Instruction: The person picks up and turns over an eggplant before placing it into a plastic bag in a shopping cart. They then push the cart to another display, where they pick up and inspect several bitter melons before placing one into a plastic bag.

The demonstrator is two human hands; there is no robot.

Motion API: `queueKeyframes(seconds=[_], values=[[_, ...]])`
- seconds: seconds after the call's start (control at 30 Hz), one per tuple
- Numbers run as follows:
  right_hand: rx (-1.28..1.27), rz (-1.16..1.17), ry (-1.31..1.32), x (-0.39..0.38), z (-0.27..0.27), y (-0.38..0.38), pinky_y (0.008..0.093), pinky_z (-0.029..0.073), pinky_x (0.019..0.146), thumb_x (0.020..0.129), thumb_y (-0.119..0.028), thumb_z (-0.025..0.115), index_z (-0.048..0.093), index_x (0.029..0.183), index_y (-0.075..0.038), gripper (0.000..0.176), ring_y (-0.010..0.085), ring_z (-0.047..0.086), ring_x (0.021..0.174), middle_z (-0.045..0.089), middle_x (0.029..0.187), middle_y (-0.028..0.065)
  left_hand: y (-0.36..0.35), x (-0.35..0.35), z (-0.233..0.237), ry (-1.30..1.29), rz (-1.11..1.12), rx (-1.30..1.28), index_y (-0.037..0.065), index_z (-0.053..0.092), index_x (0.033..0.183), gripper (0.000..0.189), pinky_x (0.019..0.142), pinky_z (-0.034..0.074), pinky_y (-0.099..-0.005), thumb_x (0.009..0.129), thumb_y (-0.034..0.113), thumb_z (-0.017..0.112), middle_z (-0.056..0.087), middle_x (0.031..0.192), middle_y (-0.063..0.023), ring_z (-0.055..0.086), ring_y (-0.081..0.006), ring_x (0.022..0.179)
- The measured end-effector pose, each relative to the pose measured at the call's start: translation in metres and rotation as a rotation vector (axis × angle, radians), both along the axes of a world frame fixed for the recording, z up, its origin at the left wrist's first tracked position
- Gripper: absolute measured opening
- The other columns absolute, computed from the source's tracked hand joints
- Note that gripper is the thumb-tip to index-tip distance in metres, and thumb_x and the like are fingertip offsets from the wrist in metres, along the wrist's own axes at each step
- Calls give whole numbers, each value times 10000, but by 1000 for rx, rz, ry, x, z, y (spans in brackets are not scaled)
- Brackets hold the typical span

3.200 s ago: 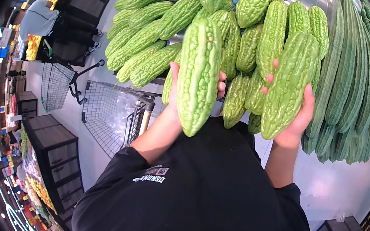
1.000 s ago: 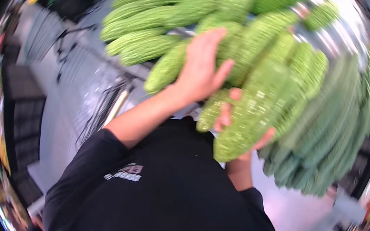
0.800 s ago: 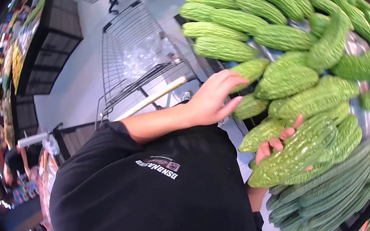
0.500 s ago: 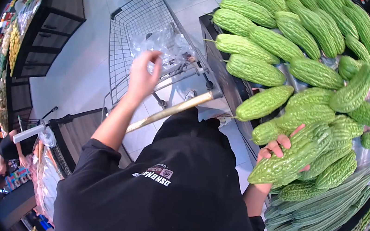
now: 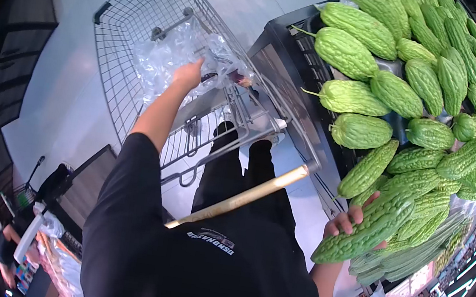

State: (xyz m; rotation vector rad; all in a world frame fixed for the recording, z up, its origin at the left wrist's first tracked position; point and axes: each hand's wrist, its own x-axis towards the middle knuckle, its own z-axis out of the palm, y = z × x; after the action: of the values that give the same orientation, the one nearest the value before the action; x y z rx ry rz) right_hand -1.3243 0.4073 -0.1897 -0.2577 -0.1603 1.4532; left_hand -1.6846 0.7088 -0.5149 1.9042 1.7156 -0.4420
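My right hand [image 5: 344, 221] grips a long, bumpy green bitter gourd [image 5: 367, 230] at the lower right, just off the front of the produce stand. My left hand [image 5: 188, 74] reaches down into the wire shopping cart [image 5: 121, 43] and rests on a crumpled clear plastic bag [image 5: 166, 55] lying in the cart's child seat area. Its fingers are hidden in the plastic, so I cannot tell whether they are closed on it. A heap of more bitter gourds [image 5: 378, 89] fills the stand to the right.
The cart's wooden-coloured handle [image 5: 244, 194] crosses in front of my body. Long ridged green gourds [image 5: 410, 258] lie at the stand's lower right edge. Dark display crates [image 5: 19, 53] line the aisle to the left. Another person [image 5: 17, 227] stands at the lower left.
My left hand let go of its bitter gourd on the pile and swung left and down into the cart onto the plastic bag. My right hand has kept its gourd throughout.
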Motion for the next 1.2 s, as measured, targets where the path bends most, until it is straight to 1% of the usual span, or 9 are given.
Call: queueKeyframes(seconds=[0.2,0.47,0.6,0.63,0.7,0.73,0.83,0.9,1.2], values=[[-129,-45,-127,-30,-20,5,552,474,891,814,-664,677,56,1580,-186,1096,341,580,1040,531,1205,180,47,-9,-80,105,165,-148,111,654,1226,386,948,516,-460,929,342,567,648,1239,-197,631,-361,1141],[-135,-24,-11,-30,3,13,537,423,907,768,-834,539,264,1540,-162,1061,327,537,1057,532,1204,158,31,-74,7,-101,495,483,10,693,839,338,783,537,-503,794,345,702,689,861,-249,676,-427,856],[-107,80,132,-18,12,18,501,447,838,733,-865,534,254,1553,-255,1060,311,488,983,505,1134,157,1,-91,31,-309,639,531,-31,629,1055,494,785,536,-502,723,278,826,673,1074,-266,685,-428,828],[-124,85,128,-13,15,16,519,473,836,704,-877,546,262,1548,-257,1085,324,505,975,521,1131,163,1,-114,3,-255,532,436,-46,560,1211,682,761,548,-484,696,283,863,634,1180,-265,700,-390,824],[-103,101,102,1,23,7,590,479,927,674,-865,579,254,1544,-258,1110,342,572,1051,539,1156,163,7,-145,-20,-120,136,348,-6,701,1029,368,738,549,-446,804,284,727,714,895,-222,710,-327,803],[-227,102,-83,7,32,4,604,499,907,638,-877,595,256,1543,-310,1121,335,549,1023,511,1131,141,-14,-98,79,-356,529,372,22,735,922,275,729,541,-424,837,273,661,716,789,-194,714,-313,802],[-49,84,-237,27,49,-4,587,459,997,674,-798,656,208,1556,-296,1109,346,536,1215,522,1250,158,-73,16,268,-327,383,938,-2,682,962,238,626,494,-350,928,232,652,687,739,-159,659,-218,683],[82,45,-196,41,60,-6,529,356,1138,721,-647,753,183,1559,-212,1103,280,500,1289,509,1353,125,-125,104,369,-401,348,787,-7,640,930,224,552,430,-350,954,215,648,589,635,-135,502,-181,562],[277,-446,-466,106,127,-50,551,394,1105,724,-433,862,208,1521,-243,1049,396,423,1359,428,1433,192,-274,282,504,-905,-347,484,-14,649,908,39,502,380,-328,880,12,643,530,612,-157,493,-250,484]])
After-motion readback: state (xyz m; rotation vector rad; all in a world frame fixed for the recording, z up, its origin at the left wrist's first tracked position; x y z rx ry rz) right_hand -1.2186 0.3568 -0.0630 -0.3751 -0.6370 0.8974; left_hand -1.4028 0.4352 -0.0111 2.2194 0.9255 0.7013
